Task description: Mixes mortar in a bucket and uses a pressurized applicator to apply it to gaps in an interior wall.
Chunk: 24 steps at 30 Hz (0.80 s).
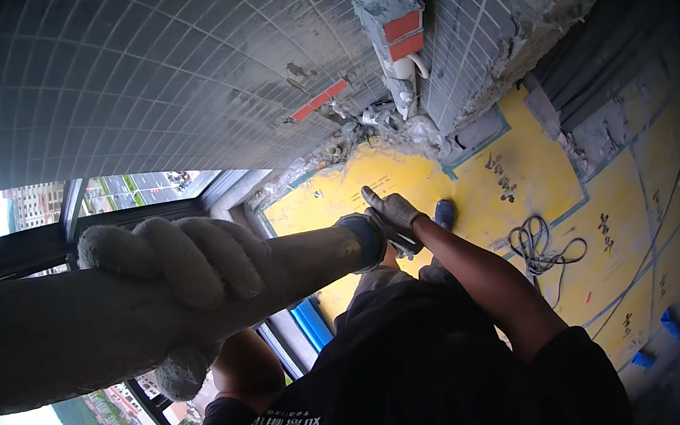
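Note:
A long, thick grey tube-shaped tool (295, 266) stretches across the left half of the head view, its near end very large and its exact kind unclear. Around its barrel wrap the fingers of my left hand (177, 257), in a dusty grey work glove, with the thumb underneath. At the tool's other end is a blue collar (364, 242). Just beyond this collar, my right hand (392, 212), also gloved, closes on a dark handle-like part, with its thumb pointing up along it. The palm side of that grip is hidden.
Yellow protective sheeting (541, 158) with taped seams covers the floor. A coiled dark cable (540, 245) lies on it at right. Grey tiled walls (189, 68) meet at a pipe (395, 18), with rubble (398, 130) below. Open-looking windows (150, 187) stand left. My blue shoe (444, 213) shows.

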Motion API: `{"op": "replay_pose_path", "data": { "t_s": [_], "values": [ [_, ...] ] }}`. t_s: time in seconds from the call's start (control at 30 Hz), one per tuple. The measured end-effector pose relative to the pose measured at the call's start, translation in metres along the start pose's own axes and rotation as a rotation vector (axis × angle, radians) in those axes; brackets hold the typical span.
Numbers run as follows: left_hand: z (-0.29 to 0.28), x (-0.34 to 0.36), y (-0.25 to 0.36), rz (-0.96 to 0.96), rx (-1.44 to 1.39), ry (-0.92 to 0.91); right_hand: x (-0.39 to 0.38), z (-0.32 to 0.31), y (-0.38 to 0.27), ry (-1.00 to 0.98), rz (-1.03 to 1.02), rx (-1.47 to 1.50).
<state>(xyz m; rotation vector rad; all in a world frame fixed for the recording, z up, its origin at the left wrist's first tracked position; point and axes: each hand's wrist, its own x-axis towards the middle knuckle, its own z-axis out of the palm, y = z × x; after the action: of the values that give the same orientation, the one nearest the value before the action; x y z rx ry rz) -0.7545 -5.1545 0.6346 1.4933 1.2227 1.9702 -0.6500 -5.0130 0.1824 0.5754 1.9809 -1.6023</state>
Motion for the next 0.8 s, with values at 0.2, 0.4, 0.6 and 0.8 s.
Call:
{"op": "replay_pose_path", "data": {
  "t_s": [0.2,0.4,0.6,0.8],
  "values": [
    [0.010,-0.033,-0.022,-0.034,0.114,0.287,0.011,-0.004,0.008,0.062,-0.085,-0.170],
    [0.032,-0.039,-0.045,-0.099,0.297,0.585,0.037,-0.003,0.035,0.226,0.060,-0.019],
    [0.040,-0.040,-0.056,-0.142,0.262,0.667,0.042,-0.008,0.066,0.357,0.141,0.166],
    [0.046,-0.034,-0.042,-0.210,0.196,0.595,0.056,-0.001,0.115,0.253,0.121,-0.004]
  ]
}}
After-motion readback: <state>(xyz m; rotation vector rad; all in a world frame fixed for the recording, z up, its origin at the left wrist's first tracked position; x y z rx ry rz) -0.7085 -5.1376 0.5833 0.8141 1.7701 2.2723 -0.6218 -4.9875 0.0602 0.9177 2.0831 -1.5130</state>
